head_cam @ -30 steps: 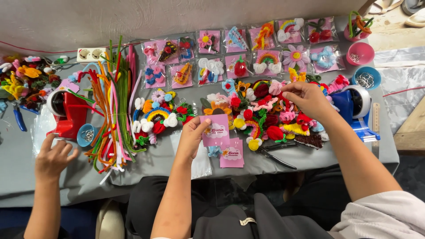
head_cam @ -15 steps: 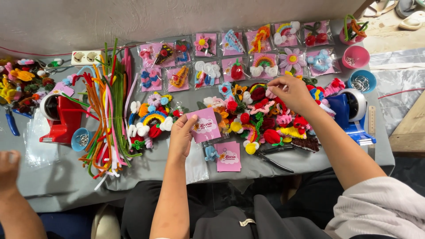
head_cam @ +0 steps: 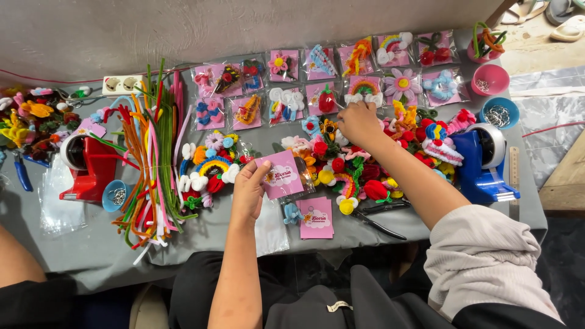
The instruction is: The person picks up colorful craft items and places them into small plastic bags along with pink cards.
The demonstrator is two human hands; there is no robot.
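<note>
Nearest to me, my left hand holds a pink card by its lower left corner, fingers closed on it, lifted a little over the counter. Compared with half a second ago, the card has stayed in almost the same place, just right of the rainbow piece. A second pink card lies flat just below it, with a small blue piece beside it and black pliers to the right.

The change is in my right hand. A moment ago it was further right over the pile of crafts; now it has moved left and a bit farther from me, to the top edge of the pile. The fingers are curled down into the pieces, but I cannot tell if they already pinch one. I judge that it is choosing a piece to go with the card, so the card waits.

Farther away, the rows of packed cards lie along the wall. The other person's hand, seen on the left before, is now out of the view; only an arm remains at the edge.
</note>
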